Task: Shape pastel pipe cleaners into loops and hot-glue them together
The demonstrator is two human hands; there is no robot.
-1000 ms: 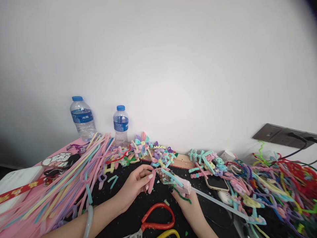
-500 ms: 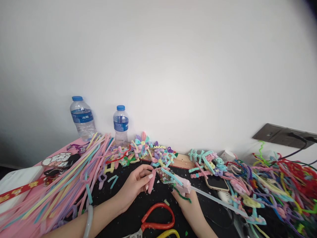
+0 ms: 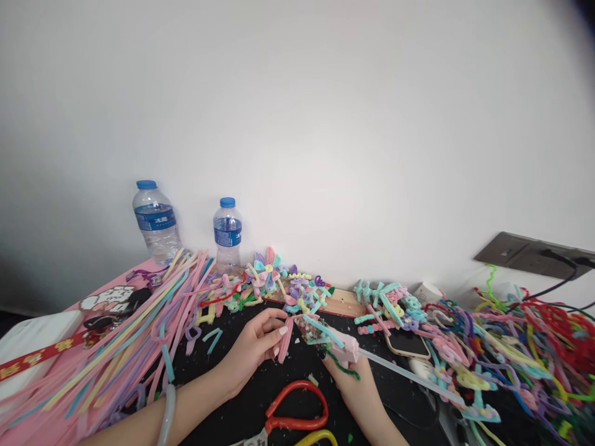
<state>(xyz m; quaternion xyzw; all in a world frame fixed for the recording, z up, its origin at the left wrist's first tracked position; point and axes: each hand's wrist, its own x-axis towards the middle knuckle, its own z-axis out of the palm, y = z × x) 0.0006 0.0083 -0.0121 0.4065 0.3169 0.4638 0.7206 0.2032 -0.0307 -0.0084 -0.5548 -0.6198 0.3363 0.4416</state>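
Observation:
My left hand [image 3: 255, 342] pinches a folded pink pipe cleaner [image 3: 286, 344] between thumb and fingers, left of the middle of the black work surface. Opposite it, my right hand [image 3: 356, 389] is wrapped round a pale pink glue gun [image 3: 348, 350], whose nozzle end points left toward the pink piece. A long translucent glue stick [image 3: 409, 375] sticks out of its back end. Light blue [image 3: 328, 333] and dark green [image 3: 346, 370] pipe cleaner pieces lie along the gun. Whether the nozzle touches the pink piece, I cannot tell.
Red-handled scissors [image 3: 297, 424] lie in front, beside a yellow handle [image 3: 318, 437]. Long pipe cleaners [image 3: 139, 328] spread at left, tangled ones [image 3: 525, 359] at right. Finished flowers [image 3: 268, 268], two water bottles [image 3: 227, 232] and a phone [image 3: 408, 342] stand or lie toward the wall.
Both hands, the pink pipe cleaner and the glue gun hold almost the same places. Only a very slight shift of the whole view shows.

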